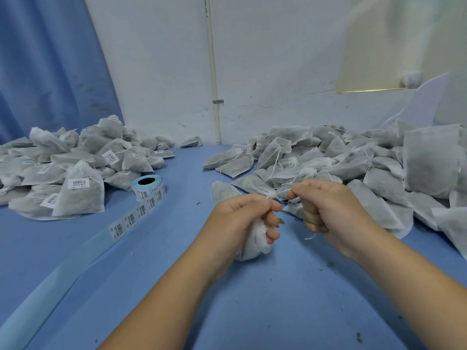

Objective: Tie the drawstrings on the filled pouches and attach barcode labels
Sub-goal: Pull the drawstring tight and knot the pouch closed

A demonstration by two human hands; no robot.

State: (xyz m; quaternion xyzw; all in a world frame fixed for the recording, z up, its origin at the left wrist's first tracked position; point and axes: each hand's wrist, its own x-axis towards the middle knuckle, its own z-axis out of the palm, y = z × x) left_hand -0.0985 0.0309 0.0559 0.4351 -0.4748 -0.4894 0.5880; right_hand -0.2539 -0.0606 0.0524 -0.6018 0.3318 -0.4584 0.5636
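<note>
Nearest, over the blue desk, the left hand has its grip curled round one pouch, with thumb and forefinger pinching the drawstring at the neck. The right hand, just beside it, pinches the same string, and a loose tail hangs below its fist. The knot looks half made, though the string is too fine to be sure. I can see no label on this pouch.

Farther left lies the label roll, its strip trailing toward the near edge. Beyond it, the left pile is tied and labelled — done. The right pile, about as large, shows loose strings and no labels — so I judge roughly half is left.
</note>
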